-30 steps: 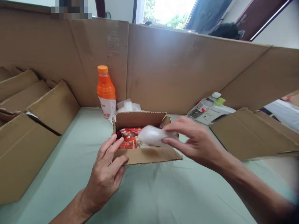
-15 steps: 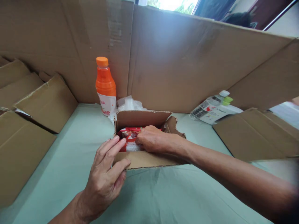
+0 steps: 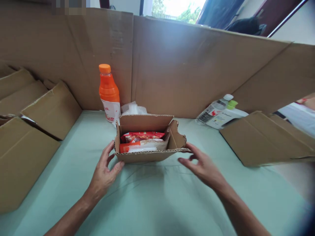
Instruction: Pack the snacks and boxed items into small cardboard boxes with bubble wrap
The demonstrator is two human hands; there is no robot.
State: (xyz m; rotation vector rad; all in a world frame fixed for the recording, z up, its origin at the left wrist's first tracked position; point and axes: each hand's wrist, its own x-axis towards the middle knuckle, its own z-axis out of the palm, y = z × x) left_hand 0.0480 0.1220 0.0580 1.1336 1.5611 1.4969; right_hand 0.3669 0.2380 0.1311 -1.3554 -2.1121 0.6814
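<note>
A small cardboard box (image 3: 142, 158) stands with its top open in front of me. Inside it lie a red packet (image 3: 155, 134) and, nearer me, an orange-and-white packet (image 3: 125, 147). My left hand (image 3: 104, 173) rests against the box's left side, fingers apart, with the thumb by the front corner. On the right, my right hand (image 3: 203, 164) has spread fingers at the torn right flap (image 3: 179, 139); whether they touch it is hard to tell. Neither hand is closed round anything.
Behind the box are an orange-capped bottle (image 3: 109, 90) and clear plastic wrap (image 3: 134, 108). A clear bottle (image 3: 211, 109) leans by a white pack with a green cap (image 3: 225, 117). Cardboard boxes flank the green cloth (image 3: 152, 203), and a tall cardboard wall (image 3: 177, 68) stands behind.
My right hand has come out of the box and moved to its right side. My left hand has shifted from the front-left rim to the left side. More of the packets shows.
</note>
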